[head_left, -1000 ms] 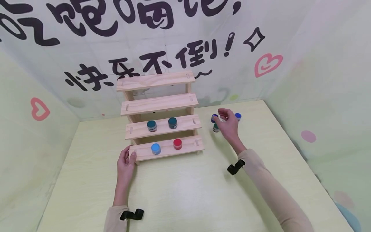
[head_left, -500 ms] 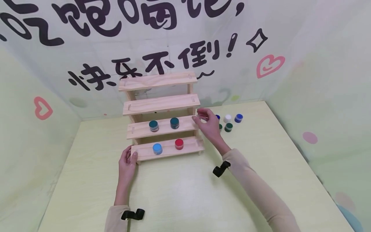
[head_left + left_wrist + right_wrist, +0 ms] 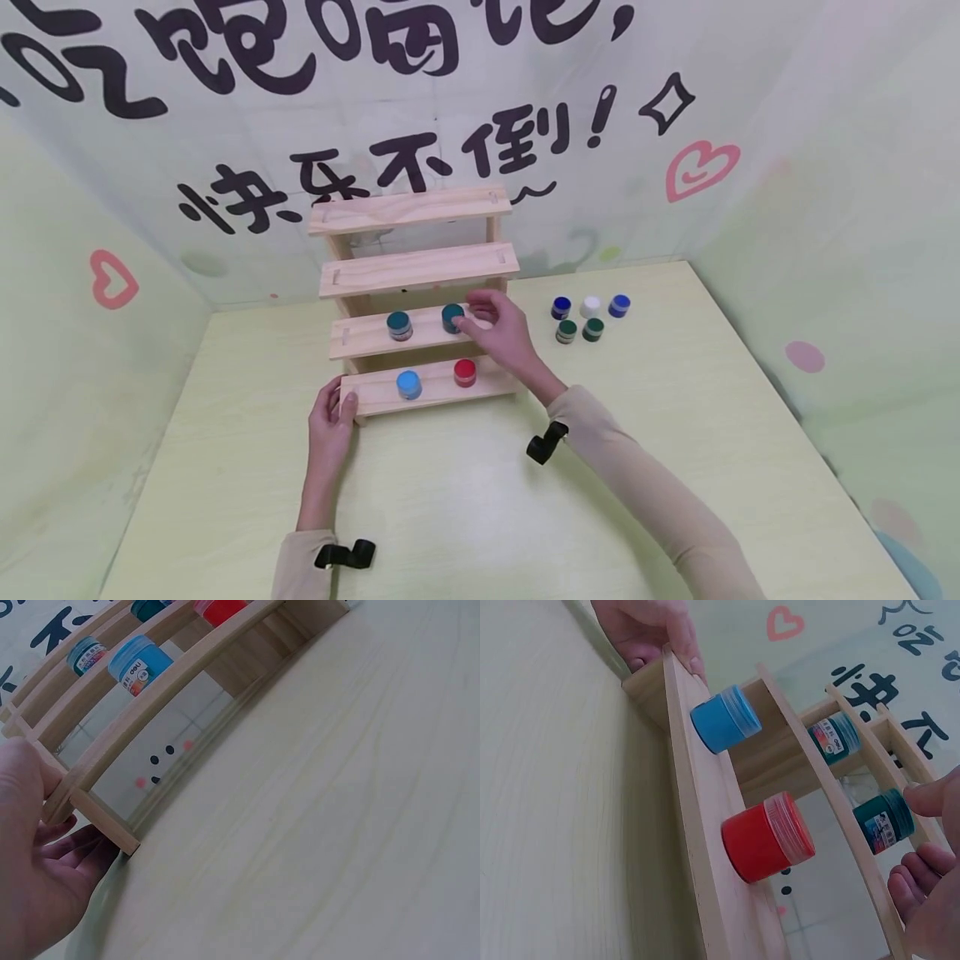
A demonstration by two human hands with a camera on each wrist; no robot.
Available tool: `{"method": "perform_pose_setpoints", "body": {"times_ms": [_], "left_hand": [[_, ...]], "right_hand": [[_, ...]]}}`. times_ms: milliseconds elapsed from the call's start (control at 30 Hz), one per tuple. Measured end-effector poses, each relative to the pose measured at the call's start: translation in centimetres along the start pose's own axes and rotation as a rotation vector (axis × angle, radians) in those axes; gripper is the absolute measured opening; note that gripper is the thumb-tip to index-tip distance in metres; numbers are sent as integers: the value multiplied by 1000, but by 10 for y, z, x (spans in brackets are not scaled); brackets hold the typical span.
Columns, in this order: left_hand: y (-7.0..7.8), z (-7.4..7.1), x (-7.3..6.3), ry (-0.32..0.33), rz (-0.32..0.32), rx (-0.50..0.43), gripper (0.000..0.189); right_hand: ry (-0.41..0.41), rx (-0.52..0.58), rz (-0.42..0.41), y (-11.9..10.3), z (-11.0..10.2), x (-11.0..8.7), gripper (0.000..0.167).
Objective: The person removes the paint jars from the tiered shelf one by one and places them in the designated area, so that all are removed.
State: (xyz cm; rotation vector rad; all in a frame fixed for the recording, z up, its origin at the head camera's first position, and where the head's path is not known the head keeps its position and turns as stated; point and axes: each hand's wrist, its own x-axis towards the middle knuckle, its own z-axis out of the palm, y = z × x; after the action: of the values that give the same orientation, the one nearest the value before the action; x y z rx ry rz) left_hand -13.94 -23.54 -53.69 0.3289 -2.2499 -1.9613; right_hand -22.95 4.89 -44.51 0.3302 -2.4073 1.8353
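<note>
My left hand [image 3: 330,425] grips the left end of the lowest board of a wooden tiered rack [image 3: 420,268], thumb on top and fingers beneath. At the right of the second board from the bottom, my right hand [image 3: 504,333] is beside a dark teal paint jar [image 3: 452,318]. Its thumb [image 3: 926,801] is at the lid, and the other fingers are loosely bent next to the jar. Another teal paint jar [image 3: 399,325] stands left on that board. On the lowest board are a light blue paint jar [image 3: 724,720] and a red paint jar [image 3: 765,838], both upright.
Right of the rack, several jars stand on the table [image 3: 465,500]: a dark blue jar [image 3: 561,307], a white-lidded jar [image 3: 591,307], a blue jar [image 3: 619,306] and two green jars [image 3: 566,332]. A printed wall sheet [image 3: 450,100] is behind the rack.
My right hand has moved left from the loose jars, past the rack's right end, to the right-hand teal paint jar. My left hand stays on the rack.
</note>
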Motion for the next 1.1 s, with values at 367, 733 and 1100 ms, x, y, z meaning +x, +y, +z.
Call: {"method": "perform_pose_setpoints", "body": {"times_ms": [367, 733, 1100], "left_hand": [[1, 0, 0, -9, -3, 3, 51], [1, 0, 0, -13, -11, 5, 51], [3, -1, 0, -20, -15, 5, 51]], "right_hand": [[-20, -47, -35, -3, 7, 1, 40], [119, 21, -46, 6, -25, 3, 41], [207, -14, -18, 22, -75, 5, 42]]}}
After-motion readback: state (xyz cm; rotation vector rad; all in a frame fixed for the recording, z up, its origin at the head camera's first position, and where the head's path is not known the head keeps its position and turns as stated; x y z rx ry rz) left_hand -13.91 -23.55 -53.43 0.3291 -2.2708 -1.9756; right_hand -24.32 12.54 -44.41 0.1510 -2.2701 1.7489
